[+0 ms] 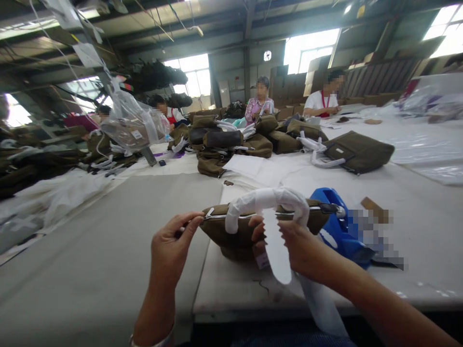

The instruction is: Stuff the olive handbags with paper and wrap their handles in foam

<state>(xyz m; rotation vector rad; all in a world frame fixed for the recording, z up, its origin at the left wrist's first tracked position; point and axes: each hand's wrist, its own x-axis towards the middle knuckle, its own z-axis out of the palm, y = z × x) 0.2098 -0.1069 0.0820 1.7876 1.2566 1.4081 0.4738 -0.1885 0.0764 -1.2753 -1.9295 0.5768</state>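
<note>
1. Left: crumpled white wrapping [61, 197] lies past the far edge of the grey part of the surface [119, 231]. It is well apart from the work.
2. Left hand [168, 248]: thumb and fingers [191, 229] pressed together, pinching the left end of the olive-brown bag [213, 236], just beside the zip pull [210, 212]. Risk: if this small grip slips, the end could drop and the zip [219, 216] go slack.
3. Centre: the bag sits at the near side of the surface, zip upward, between both hands. Its white-wrapped handle [267, 195] arches across the zip. Risk: loose wrapping beside the teeth could snag if the pull were run along them.
4. Centre, near: a white serrated strip [277, 250] hangs from the handle in front of the right hand [298, 248]. Right fingers [257, 229] are bent against the bag's near side; cannot tell whether they pinch it, as the strip hides the grip. Risk: strip tugged or creased by the wrist turning.
5. Right: a blue item [338, 231] stands just beside the bag's right end. Risk: knocked if the bag swings right.
</note>
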